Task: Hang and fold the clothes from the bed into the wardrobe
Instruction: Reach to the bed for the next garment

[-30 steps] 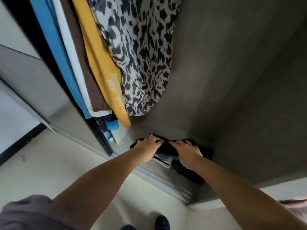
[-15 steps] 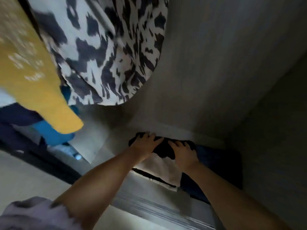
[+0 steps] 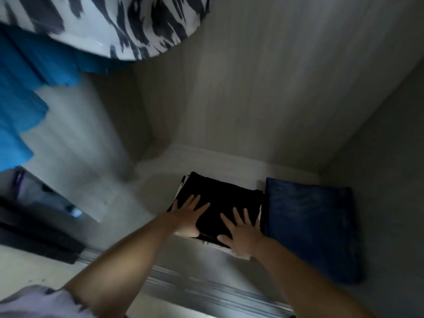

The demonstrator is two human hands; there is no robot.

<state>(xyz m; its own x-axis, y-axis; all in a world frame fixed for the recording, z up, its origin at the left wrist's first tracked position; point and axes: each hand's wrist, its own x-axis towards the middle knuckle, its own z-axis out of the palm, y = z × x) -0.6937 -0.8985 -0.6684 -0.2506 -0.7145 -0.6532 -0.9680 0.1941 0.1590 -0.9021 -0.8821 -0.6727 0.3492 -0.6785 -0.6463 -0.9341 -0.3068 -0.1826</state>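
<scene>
Both arms are stretched forward and down into the wardrobe (image 3: 263, 88), and the left hand (image 3: 189, 216) and right hand (image 3: 241, 230) are laid palm-down with fingers straight and spread; nothing is gripped. The folded black garment (image 3: 222, 198) is pressed flat under them on the wardrobe floor (image 3: 160, 175), atop a pale folded piece whose edge shows beneath it. A folded dark blue garment (image 3: 309, 226) is set just beside it, to the right of the right hand. A black-and-white patterned garment (image 3: 137, 26) and a blue garment (image 3: 20, 106) are hung above, at the left.
</scene>
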